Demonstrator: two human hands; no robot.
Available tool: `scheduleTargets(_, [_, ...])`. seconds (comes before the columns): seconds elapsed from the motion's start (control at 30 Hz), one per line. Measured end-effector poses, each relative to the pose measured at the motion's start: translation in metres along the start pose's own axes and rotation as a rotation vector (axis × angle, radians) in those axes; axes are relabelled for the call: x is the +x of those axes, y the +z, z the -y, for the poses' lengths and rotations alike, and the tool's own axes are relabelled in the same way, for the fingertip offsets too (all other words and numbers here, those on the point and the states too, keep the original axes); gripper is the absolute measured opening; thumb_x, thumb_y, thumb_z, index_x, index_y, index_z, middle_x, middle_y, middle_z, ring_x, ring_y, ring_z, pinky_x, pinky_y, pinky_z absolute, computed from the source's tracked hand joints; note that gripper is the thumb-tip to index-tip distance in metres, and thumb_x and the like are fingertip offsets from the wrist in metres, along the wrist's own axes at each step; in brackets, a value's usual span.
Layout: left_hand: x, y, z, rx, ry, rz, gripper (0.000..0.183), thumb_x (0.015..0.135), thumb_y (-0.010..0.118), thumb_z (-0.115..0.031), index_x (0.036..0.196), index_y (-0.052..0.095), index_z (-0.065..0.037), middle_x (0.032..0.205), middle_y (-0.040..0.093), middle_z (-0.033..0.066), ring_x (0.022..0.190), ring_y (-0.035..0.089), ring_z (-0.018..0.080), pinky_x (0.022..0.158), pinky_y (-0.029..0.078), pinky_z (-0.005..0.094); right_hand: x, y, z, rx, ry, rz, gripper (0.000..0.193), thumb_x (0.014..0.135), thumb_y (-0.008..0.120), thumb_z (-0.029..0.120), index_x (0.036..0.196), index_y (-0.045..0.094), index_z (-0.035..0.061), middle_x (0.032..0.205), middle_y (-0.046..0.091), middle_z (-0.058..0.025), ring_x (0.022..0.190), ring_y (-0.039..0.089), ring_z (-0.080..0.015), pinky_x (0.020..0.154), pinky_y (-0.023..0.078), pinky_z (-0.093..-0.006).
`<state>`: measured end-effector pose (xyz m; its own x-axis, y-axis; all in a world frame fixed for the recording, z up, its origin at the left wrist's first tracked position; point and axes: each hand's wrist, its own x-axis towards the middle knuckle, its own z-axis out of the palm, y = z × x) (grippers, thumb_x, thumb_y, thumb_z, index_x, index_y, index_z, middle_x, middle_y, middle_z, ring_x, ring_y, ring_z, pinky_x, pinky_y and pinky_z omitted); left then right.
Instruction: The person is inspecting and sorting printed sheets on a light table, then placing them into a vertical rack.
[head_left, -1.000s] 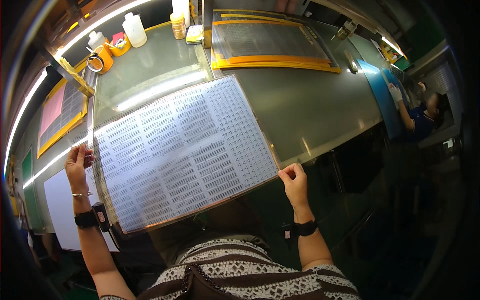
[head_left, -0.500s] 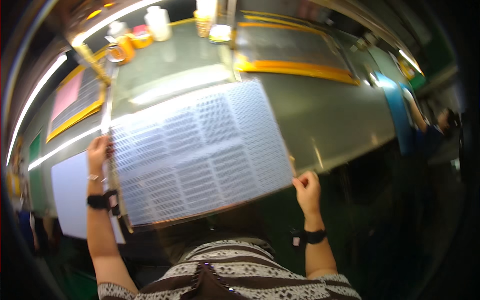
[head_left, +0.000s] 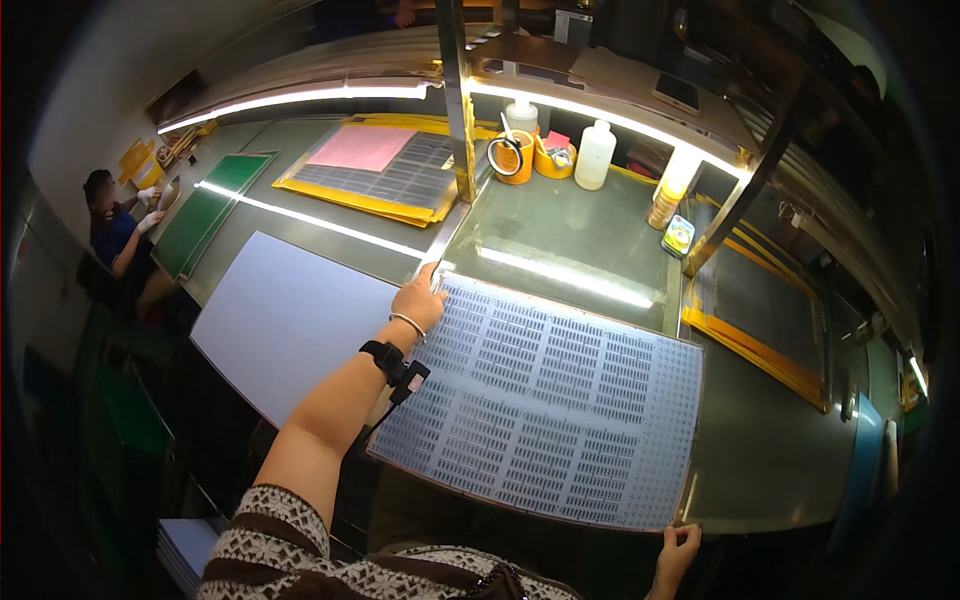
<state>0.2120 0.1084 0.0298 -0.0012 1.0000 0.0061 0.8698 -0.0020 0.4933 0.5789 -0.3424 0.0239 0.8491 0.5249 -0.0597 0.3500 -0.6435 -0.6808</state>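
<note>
In the head view, we see the patterned sheet (head_left: 540,400) flat on the desk (head_left: 780,465); the right hand's (head_left: 680,545) grip pinches its near right corner, while the left hand (head_left: 420,300) curls at its far left corner, its hold unclear. We judge it light, thin and easily creased, best taken by opposite corners. We find no legible brand or lettering.

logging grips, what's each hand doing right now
Left hand: at the printed sheet, upper left corner; grip cannot be told.
Right hand: appears closed, pinching the sheet's lower right corner.
</note>
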Motion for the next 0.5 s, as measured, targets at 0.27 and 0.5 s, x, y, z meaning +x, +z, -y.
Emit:
scheduleTargets(0.27, [0.004,0.001,0.001,0.088,0.134,0.073,0.042,0.087,0.054,-0.023,0.129,0.05,-0.026,0.099,0.064,0.0194,0.089,0.061,0.035,0.077,0.048,0.0419,0.006,-0.017,0.007,-0.243,-0.009,0.232,0.029,0.09,0.053,0.024,0.103,0.064,0.0012,0.109,0.06,-0.0218,0.099,0.057,-0.0318,0.09,0.043,-0.0387])
scheduleTargets(0.5, [0.01,-0.001,-0.012,0.343,0.128,0.147,0.043,0.088,0.049,-0.017,0.13,0.049,-0.024,0.089,0.065,0.0162,0.082,0.064,0.0323,0.073,0.05,0.0413,0.003,-0.002,-0.001,-0.035,0.01,0.028,0.022,0.077,0.059,-0.004,0.072,0.039,0.0026,0.074,0.037,-0.0033,0.066,0.033,-0.0138,0.063,0.033,-0.0284])
